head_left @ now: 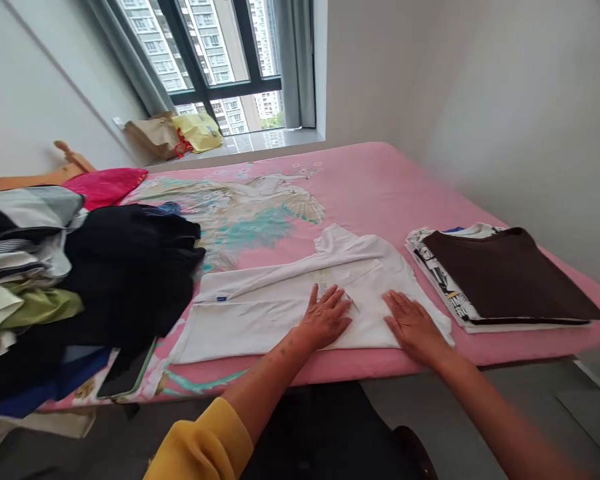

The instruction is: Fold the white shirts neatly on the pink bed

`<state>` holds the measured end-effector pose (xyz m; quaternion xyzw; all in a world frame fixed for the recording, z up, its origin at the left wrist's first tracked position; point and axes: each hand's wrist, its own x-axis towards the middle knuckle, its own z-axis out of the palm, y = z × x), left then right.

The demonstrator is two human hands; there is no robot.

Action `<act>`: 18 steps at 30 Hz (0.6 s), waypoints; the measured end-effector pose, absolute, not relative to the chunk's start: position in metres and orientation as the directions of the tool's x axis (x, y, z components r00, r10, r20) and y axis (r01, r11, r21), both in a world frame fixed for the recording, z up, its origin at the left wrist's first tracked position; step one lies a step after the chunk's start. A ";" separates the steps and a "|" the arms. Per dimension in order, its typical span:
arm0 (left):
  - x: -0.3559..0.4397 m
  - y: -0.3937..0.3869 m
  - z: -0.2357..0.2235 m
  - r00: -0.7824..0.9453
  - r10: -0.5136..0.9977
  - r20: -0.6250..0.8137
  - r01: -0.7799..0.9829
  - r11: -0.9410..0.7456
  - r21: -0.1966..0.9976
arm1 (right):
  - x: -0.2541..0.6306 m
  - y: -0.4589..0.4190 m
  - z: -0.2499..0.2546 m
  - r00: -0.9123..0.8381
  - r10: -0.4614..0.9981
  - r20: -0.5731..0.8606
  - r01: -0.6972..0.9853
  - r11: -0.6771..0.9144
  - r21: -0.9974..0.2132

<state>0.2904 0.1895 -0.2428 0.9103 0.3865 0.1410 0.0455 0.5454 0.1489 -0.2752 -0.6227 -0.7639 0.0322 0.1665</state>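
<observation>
A white T-shirt [260, 313] lies spread on its side across the bed's near edge, its collar and sleeve toward the right. Creases run along its length, and a small dark blue tag shows near the hem at left. My left hand [326, 316] rests flat on the middle of the shirt, fingers stretched out. Flat on the cloth nearer the shoulder is my right hand [411, 325], its fingers also extended. Neither hand grips anything.
A stack of folded shirts topped by a dark brown one [510, 273] sits at right. Heaped clothes [125, 267] fill the left side, a phone-like dark device [127, 370] beside them. The pink bedsheet [360, 180] stretches back toward the window, where bags [197, 132] stand on the sill.
</observation>
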 end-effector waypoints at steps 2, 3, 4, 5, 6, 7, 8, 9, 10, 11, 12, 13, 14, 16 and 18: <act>0.215 0.186 -0.240 0.540 0.818 0.200 0.803 -0.572 0.169 | 0.550 0.157 -0.285 -0.183 0.948 0.259 0.940 0.246 -0.237; 0.176 0.183 -0.238 0.466 0.866 0.184 0.856 -0.493 0.153 | 0.548 0.159 -0.282 -0.205 0.935 0.291 0.927 0.281 -0.249; 0.138 0.181 -0.236 0.386 0.906 0.172 0.901 -0.410 0.140 | 0.543 0.161 -0.277 -0.237 0.916 0.324 0.905 0.329 -0.269; 0.103 0.178 -0.234 0.316 0.934 0.164 0.933 -0.337 0.124 | 0.534 0.161 -0.268 -0.272 0.894 0.356 0.875 0.384 -0.295; 0.072 0.176 -0.232 0.260 0.952 0.159 0.955 -0.278 0.107 | 0.521 0.160 -0.259 -0.309 0.872 0.380 0.838 0.439 -0.325; 0.047 0.175 -0.230 0.224 0.963 0.146 0.967 -0.239 0.092 | 0.505 0.159 -0.250 -0.347 0.852 0.393 0.796 0.489 -0.356; 0.027 0.174 -0.229 0.198 0.971 0.133 0.975 -0.209 0.078 | 0.487 0.157 -0.242 -0.386 0.833 0.395 0.753 0.532 -0.387; 0.012 0.173 -0.228 0.178 0.976 0.124 0.980 -0.187 0.064 | 0.469 0.156 -0.237 -0.430 0.816 0.385 0.709 0.570 -0.415; 0.003 0.174 -0.227 0.163 0.980 0.117 0.984 -0.169 0.050 | 0.452 0.155 -0.234 -0.483 0.796 0.364 0.667 0.604 -0.437; -0.003 0.175 -0.227 0.143 0.983 0.116 0.988 -0.148 0.036 | 0.436 0.154 -0.235 -0.536 0.775 0.335 0.632 0.632 -0.449; -0.006 0.176 -0.227 0.116 0.986 0.121 0.993 -0.119 0.025 | 0.423 0.153 -0.237 -0.580 0.755 0.306 0.610 0.652 -0.451; -0.006 0.178 -0.227 0.080 0.988 0.131 0.996 -0.083 0.018 | 0.413 0.153 -0.241 -0.611 0.741 0.279 0.602 0.664 -0.444; -0.006 0.180 -0.228 0.036 0.989 0.146 0.999 -0.038 0.012 | 0.406 0.154 -0.246 -0.627 0.735 0.256 0.606 0.668 -0.431; -0.004 0.183 -0.231 -0.056 0.981 0.184 0.998 0.056 0.007 | 0.400 0.154 -0.254 -0.623 0.746 0.237 0.634 0.659 -0.405; -0.003 0.184 -0.234 -0.130 0.963 0.237 0.991 0.132 0.008 | 0.400 0.156 -0.257 -0.611 0.755 0.238 0.652 0.650 -0.390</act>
